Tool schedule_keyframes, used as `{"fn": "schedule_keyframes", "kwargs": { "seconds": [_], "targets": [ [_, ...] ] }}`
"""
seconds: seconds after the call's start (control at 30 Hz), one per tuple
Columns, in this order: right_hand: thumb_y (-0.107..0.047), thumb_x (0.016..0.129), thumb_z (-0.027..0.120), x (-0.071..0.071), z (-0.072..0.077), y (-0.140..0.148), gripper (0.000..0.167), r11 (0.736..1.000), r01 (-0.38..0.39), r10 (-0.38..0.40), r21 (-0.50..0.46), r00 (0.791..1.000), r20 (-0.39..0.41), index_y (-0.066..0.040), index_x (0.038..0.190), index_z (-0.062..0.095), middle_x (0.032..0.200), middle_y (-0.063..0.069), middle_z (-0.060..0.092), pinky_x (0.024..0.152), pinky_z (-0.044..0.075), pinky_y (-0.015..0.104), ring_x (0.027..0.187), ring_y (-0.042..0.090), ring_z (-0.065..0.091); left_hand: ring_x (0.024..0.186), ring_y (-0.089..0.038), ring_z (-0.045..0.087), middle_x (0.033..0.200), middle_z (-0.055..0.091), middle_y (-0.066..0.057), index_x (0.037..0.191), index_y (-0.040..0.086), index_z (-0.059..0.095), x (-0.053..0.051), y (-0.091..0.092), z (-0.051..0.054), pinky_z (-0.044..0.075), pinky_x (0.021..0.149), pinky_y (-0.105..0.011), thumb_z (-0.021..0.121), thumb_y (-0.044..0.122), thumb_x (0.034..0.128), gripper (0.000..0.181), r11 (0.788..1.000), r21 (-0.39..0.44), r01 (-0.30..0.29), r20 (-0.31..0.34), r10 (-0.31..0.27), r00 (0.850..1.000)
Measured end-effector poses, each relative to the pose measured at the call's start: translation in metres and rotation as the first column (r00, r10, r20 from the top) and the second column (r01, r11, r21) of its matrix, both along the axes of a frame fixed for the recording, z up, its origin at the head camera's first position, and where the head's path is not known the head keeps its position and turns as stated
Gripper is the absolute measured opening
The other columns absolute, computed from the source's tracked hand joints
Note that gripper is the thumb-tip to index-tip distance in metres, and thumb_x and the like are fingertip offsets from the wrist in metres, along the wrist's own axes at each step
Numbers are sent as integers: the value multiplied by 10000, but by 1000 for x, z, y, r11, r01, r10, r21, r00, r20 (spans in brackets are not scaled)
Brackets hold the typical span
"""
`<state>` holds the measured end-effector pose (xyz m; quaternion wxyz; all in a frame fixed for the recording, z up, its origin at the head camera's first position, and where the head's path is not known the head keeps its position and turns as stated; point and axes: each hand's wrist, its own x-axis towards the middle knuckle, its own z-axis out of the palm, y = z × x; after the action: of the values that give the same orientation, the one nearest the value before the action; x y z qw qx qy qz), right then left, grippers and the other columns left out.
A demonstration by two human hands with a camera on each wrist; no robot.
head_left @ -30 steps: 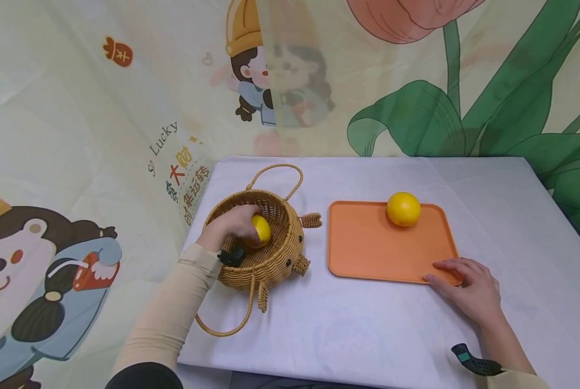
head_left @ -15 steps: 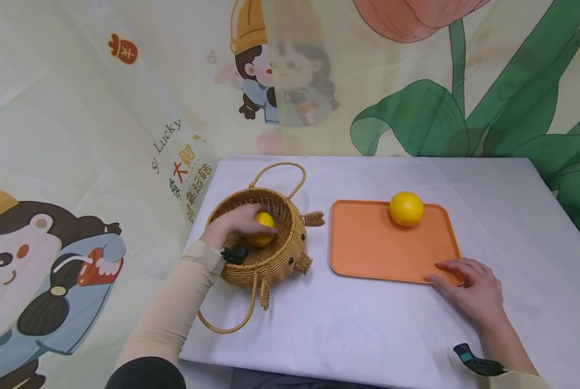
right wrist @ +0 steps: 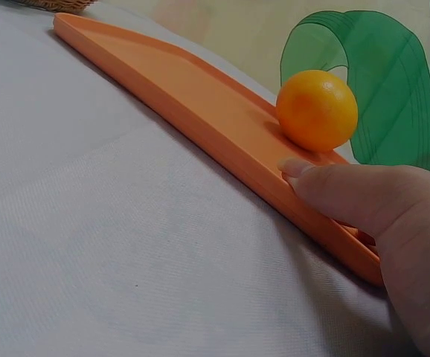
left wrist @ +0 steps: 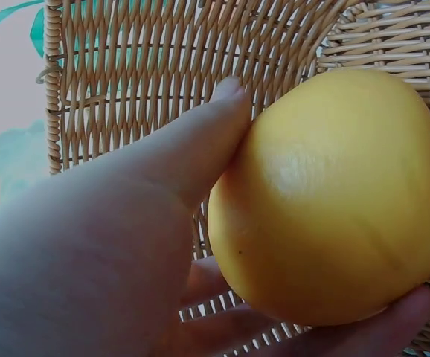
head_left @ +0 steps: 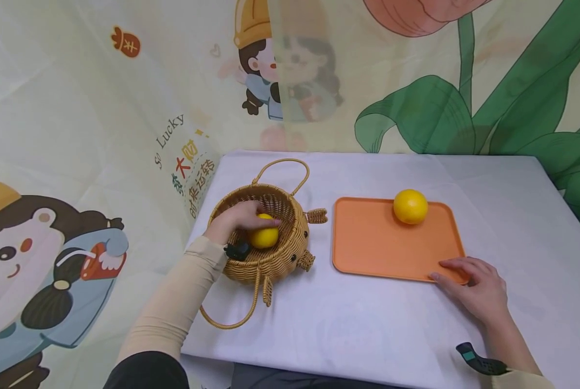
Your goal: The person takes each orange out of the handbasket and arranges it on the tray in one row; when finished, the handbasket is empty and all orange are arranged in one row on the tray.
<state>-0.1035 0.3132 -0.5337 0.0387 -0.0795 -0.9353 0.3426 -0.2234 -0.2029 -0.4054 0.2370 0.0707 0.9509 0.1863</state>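
Observation:
A round wicker basket [head_left: 290, 254] with an animal face stands at the left of the table, leaning so its mouth faces up. Inside it, my left hand [head_left: 241, 215] grips a yellow lemon-like fruit [head_left: 263, 237]. The left wrist view shows my thumb and fingers around this smooth lemon [left wrist: 326, 201], close to the woven wall. My right hand [head_left: 479, 286] holds the near right corner of an orange tray [head_left: 382, 237], thumb on its front rim. An orange [head_left: 410, 206] sits at the tray's far edge, apart from my fingers.
One basket handle [head_left: 284, 160] arches at the back; the other [head_left: 229, 327] lies toward the front. A white cloth [head_left: 348, 324] covers the table, whose front edge is near me. A printed curtain [head_left: 183, 70] hangs behind and to the left.
Inside the basket, my left hand has shifted slightly and its thumb now shows across the lemon, leaving more of the fruit visible. The view drifts a little; my right hand stays at the tray corner.

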Motion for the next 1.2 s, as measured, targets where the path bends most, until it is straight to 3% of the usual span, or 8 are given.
{"fn": "schedule_keyframes", "kwargs": {
  "seconds": [0.13, 0.33, 0.53, 0.73, 0.97, 1.2],
  "targets": [
    [-442, 877, 809, 0, -1, 1, 560, 1000, 0, 0, 0, 1000, 2, -14, 1223, 706, 1357, 301, 532, 1137, 7, 711, 1364, 523, 258, 945, -271, 604, 1040, 652, -118, 1115, 40, 605, -1, 0, -1, 508, 805, -380, 742, 598, 865, 627, 1000, 17, -12, -85, 14, 996],
    [-448, 881, 802, 0, 0, 0, 570, 1000, 2, -2, 1, 1000, 14, -14, 1234, 697, 1366, 307, 522, 1136, 2, 711, 1367, 528, 250, 892, -249, 606, 1008, 684, -83, 1077, 68, 685, -4, 0, -2, 495, 767, -367, 720, 534, 907, 497, 1000, 29, -10, -148, 14, 989],
    [-451, 885, 798, 0, 0, 0, 570, 1000, 5, -5, -5, 1000, 17, -13, 1235, 697, 1368, 310, 521, 1141, 4, 704, 1369, 526, 248, 981, -253, 622, 1123, 704, -86, 1146, 102, 760, -3, 0, 0, 508, 874, -392, 805, 534, 836, 534, 999, 39, -26, -118, 31, 993],
    [-449, 891, 792, -1, 0, 0, 562, 1000, 7, -7, -7, 1000, 20, -12, 1233, 696, 1375, 311, 518, 1145, -2, 699, 1377, 524, 240, 1143, -289, 604, 1269, 686, -102, 1274, 99, 735, -1, 1, 4, 473, 1003, -429, 887, 503, 757, 674, 997, 54, -61, -83, 66, 994],
    [-442, 889, 796, 0, 0, 0, 553, 1000, -9, 9, 2, 1000, -7, -11, 1223, 702, 1352, 307, 537, 1142, 5, 702, 1376, 526, 249, 1098, -310, 580, 1228, 671, -117, 1306, 83, 701, 1, 1, 4, 471, 985, -441, 956, 425, 680, 758, 994, 61, -89, -43, 91, 995],
    [-450, 889, 793, 1, 0, -1, 548, 1000, -5, 5, -3, 1000, -12, -21, 1218, 706, 1341, 294, 547, 1137, 25, 705, 1367, 518, 264, 1114, -335, 549, 1279, 617, -153, 1353, 126, 643, 1, 1, 4, 460, 984, -485, 943, 385, 693, 769, 995, 51, -88, 2, 88, 996]
  ]
}}
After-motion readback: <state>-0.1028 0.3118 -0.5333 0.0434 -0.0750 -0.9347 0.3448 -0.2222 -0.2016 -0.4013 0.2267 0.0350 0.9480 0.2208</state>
